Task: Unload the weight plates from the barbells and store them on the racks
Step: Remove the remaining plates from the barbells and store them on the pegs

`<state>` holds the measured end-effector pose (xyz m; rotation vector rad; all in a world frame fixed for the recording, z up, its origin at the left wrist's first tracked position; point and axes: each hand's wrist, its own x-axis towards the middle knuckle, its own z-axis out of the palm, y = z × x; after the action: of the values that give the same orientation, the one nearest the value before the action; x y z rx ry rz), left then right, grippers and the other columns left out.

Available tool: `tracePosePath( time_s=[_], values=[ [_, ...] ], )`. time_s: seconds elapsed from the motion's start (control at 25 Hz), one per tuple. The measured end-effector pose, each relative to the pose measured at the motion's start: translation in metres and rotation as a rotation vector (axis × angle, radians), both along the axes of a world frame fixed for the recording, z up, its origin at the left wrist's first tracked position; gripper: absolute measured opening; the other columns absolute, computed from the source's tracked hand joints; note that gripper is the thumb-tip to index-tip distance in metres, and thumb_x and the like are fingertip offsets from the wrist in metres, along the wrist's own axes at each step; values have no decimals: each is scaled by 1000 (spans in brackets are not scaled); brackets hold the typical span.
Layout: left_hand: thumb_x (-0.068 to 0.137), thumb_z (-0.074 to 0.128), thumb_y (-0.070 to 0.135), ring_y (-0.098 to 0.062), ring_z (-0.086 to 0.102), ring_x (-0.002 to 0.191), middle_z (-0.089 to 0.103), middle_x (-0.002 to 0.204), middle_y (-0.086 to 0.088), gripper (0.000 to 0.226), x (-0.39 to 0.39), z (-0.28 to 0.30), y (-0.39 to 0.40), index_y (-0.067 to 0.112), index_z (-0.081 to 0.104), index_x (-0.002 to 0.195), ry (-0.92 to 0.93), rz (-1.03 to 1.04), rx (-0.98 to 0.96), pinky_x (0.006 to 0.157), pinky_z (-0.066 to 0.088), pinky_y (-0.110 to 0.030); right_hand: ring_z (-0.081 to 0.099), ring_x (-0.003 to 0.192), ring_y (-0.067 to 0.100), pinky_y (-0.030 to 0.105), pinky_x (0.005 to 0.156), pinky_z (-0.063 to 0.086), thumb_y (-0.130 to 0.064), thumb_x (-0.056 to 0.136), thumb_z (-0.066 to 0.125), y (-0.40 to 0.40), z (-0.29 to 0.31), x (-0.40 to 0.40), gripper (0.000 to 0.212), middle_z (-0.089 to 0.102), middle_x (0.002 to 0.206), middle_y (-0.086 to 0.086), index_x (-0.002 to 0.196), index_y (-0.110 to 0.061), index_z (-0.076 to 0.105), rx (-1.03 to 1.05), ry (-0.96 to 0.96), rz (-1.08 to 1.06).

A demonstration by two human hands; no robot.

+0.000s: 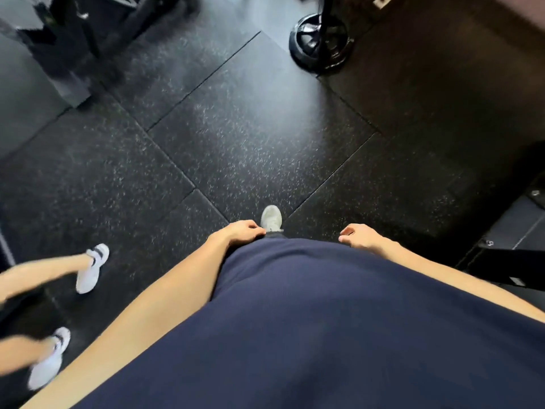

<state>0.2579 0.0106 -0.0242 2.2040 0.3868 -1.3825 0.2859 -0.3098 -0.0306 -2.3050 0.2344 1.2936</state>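
Head view looks straight down over a navy knit shirt (309, 320) onto a floor (250, 137) of square black rubber tiles, flecked with pale specks and split by thin straight seams. Left hand (243, 230) hangs at the front of the body near 6 o'clock, bare, fingers loosely curled inward and holding nothing. Right hand (358, 236) hangs just to the 3 o'clock side of it, fingers likewise loosely bent, thumb apart, palm empty. Between the two hands shows the rounded toe of one pale grey shoe (272, 217), flat on the tiles. One weight plate (321, 42), a round black disc with a raised rim and a glossy face, sits at 1 o'clock, well apart from both hands; a dark upright post (326, 22) crosses its centre, and whether the plate rests on the floor or on a peg cannot be told. Blurred dark metal frames (59, 48) fill the 10 o'clock corner. At 8 o'clock a second person's bare legs end in white sneakers (93, 268) with dark stripes. Flat black equipment panels (513, 246) lie at 4 o'clock.
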Motion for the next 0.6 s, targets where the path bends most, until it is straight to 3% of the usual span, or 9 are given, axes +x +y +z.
tracePosePath(
  time_s=[0.08, 0.24, 0.6],
  values=[
    [71, 48, 67, -17, 54, 115, 58, 131, 5, 58, 81, 6, 16, 32, 62, 115, -17, -102, 34, 103, 41, -36, 59, 105, 22, 29, 90, 45, -23, 90, 60, 10, 11, 51, 28, 65, 120, 8, 115, -11, 65, 6, -35, -100],
    [93, 48, 52, -21, 57, 110, 60, 127, -3, 47, 219, 20, 15, 20, 58, 126, -21, -311, 27, 93, 43, -29, 60, 107, 23, 33, 98, 45, -25, 89, 61, 14, 21, 141, 24, 66, 116, 6, 111, -16, 66, 9, -98, -303],
    [92, 48, 48, -22, 54, 118, 56, 134, -4, 45, 487, 6, -71, 19, 57, 126, -66, -558, 45, 97, 40, -30, 59, 102, 22, 36, 94, 46, -30, 91, 60, -44, -3, 348, 25, 64, 117, 6, 113, -19, 63, 10, -9, -510]
  ],
)
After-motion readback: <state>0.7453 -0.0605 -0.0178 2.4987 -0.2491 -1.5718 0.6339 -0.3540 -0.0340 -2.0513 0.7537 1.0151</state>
